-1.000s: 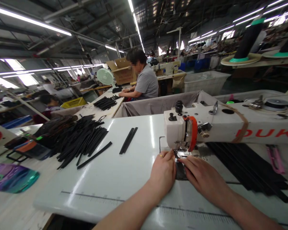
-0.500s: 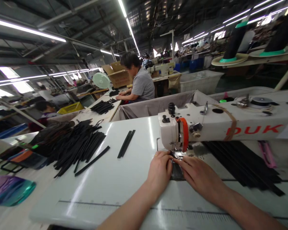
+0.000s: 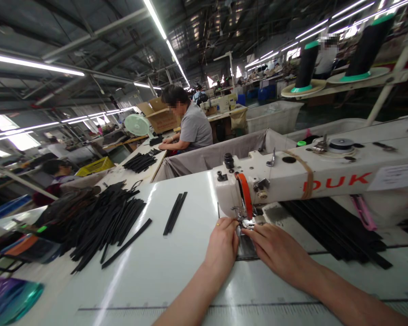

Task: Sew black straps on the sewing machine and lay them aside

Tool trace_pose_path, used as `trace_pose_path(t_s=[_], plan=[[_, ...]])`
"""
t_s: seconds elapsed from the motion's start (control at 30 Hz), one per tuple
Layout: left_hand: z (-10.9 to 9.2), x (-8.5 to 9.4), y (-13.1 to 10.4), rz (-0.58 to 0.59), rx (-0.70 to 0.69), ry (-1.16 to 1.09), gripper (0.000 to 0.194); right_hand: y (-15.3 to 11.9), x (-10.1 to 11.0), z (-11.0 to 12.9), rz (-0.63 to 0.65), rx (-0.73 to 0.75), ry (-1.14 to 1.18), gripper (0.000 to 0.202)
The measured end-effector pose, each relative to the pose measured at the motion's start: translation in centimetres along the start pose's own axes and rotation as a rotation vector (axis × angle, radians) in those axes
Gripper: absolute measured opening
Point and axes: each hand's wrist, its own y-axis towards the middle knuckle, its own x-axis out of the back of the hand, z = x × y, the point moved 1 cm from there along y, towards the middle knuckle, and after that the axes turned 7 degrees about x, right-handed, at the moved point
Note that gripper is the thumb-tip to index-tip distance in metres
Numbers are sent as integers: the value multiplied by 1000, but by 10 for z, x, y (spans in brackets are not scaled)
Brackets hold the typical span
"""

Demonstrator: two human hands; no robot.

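A white sewing machine (image 3: 272, 179) with an orange guard stands on the pale table. My left hand (image 3: 222, 242) is beside its presser foot, fingers bent and pressed together. From the other side my right hand (image 3: 275, 251) reaches to the foot, its fingers together and thumb tucked under. Whatever small piece the fingertips hold is hidden. A metal plate (image 3: 247, 248) shows between the hands. Black strips (image 3: 175, 213) lie left of the machine, beside a large pile of black strips (image 3: 112, 222). More black strips (image 3: 336, 231) lie under the machine arm.
A person (image 3: 192, 122) in a grey shirt works at a table beyond, near a green fan (image 3: 137, 124). Thread cones (image 3: 306, 68) stand at the upper right. A cloth-lined bin (image 3: 221, 156) is behind the machine. Pink scissors or snips (image 3: 363, 213) lie at the right.
The view has shifted, so the machine and thread cones appear further left and the table's objects slightly lower. Both hands remain at the presser foot with little change in pose.
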Motion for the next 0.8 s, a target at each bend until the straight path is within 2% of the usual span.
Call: trace_pose_path(t_s=[0.33, 0.6, 0.73, 0.8], plan=[[-2, 3, 4, 48, 24, 4, 27, 0, 1, 1, -63, 5, -16, 26], [-1, -1, -4, 1, 20, -6, 25, 0, 0, 2, -45, 12, -24, 31], [14, 1, 10, -71, 89, 34, 22, -2, -1, 0, -68, 40, -63, 32], [22, 7, 24, -12, 15, 121, 21, -2, -1, -1, -67, 46, -75, 32]])
